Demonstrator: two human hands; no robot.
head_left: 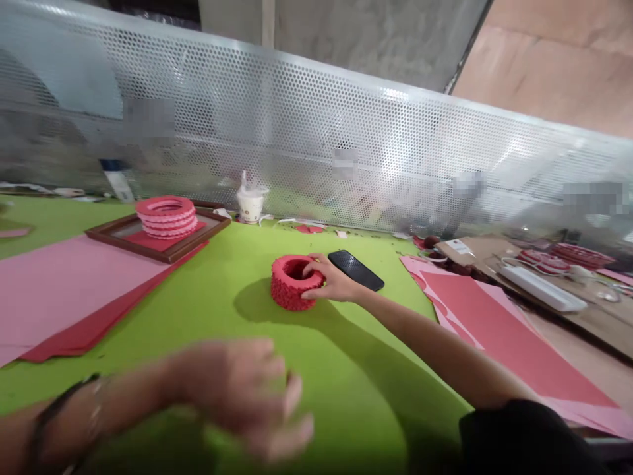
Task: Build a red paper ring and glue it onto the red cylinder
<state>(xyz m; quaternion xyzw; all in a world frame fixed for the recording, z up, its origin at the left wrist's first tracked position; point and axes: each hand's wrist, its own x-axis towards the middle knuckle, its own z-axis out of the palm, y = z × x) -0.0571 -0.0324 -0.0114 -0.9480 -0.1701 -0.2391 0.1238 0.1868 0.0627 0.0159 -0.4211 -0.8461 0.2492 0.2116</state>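
Note:
My right hand (pixel 332 280) grips the near right side of a red ring stack (pixel 287 293) with a ruffled outer edge, its fingers hooked into the centre hole. The stack stands on the green tabletop (pixel 376 336). Just behind that hand lies a black phone (pixel 357 269). Lower in the view, my left hand (pixel 247 396) is raised over the table's near side, smeared by motion, with its fingers partly curled. I cannot make out anything in it. Dark and light bands circle the left wrist.
At left, pink rings (pixel 168 227) are stacked in a brown wooden frame (pixel 173 252) beside pink sheets (pixel 64 284). A white cup (pixel 250 206) stands before the perforated metal panel (pixel 297 125). Red and pink sheets (pixel 499 323), cardboard and a white power strip (pixel 541 288) lie at right.

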